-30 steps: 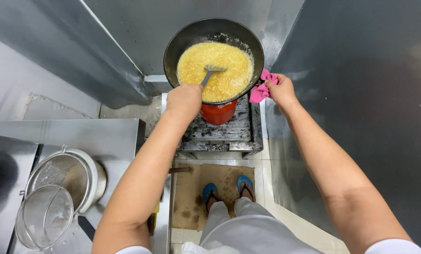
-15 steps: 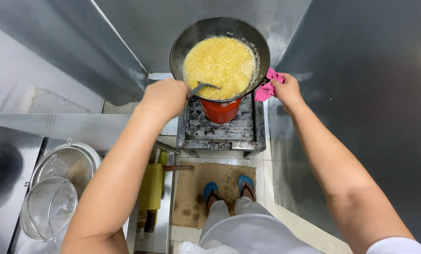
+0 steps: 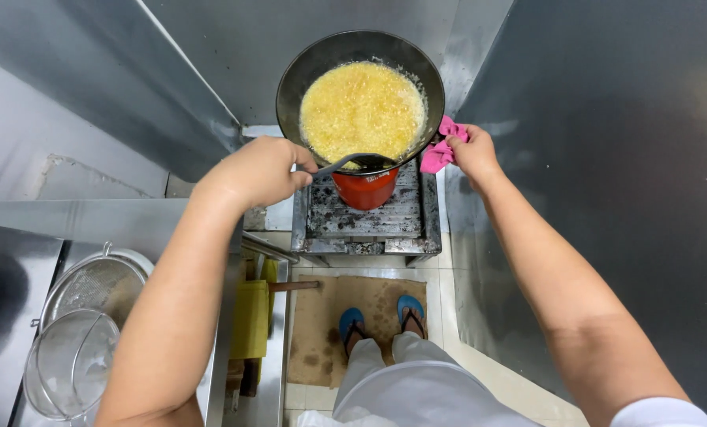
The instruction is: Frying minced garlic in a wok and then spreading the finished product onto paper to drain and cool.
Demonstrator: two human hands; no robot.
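A black wok (image 3: 306, 67) full of bubbling yellow food (image 3: 361, 107) sits on a red burner (image 3: 365, 190) over a dark stove grate (image 3: 401, 213). My left hand (image 3: 258, 170) grips the grey handle of a ladle (image 3: 345, 162), whose end rests at the wok's near rim. My right hand (image 3: 472, 150) holds a pink cloth (image 3: 440, 154) pinched against the wok's right edge. Both arms reach forward from the bottom of the view.
Steel wall panels close in on the left, back and right. A wire strainer (image 3: 73, 360) rests on a metal bowl (image 3: 92, 289) on the steel counter at lower left. My feet in blue sandals (image 3: 352, 323) stand on a brown mat (image 3: 314, 332). A yellow object (image 3: 252, 316) sits beside the stove.
My left hand has drawn back toward me, pulling the ladle from the middle of the food to the near rim. The right hand stays on the pink cloth.
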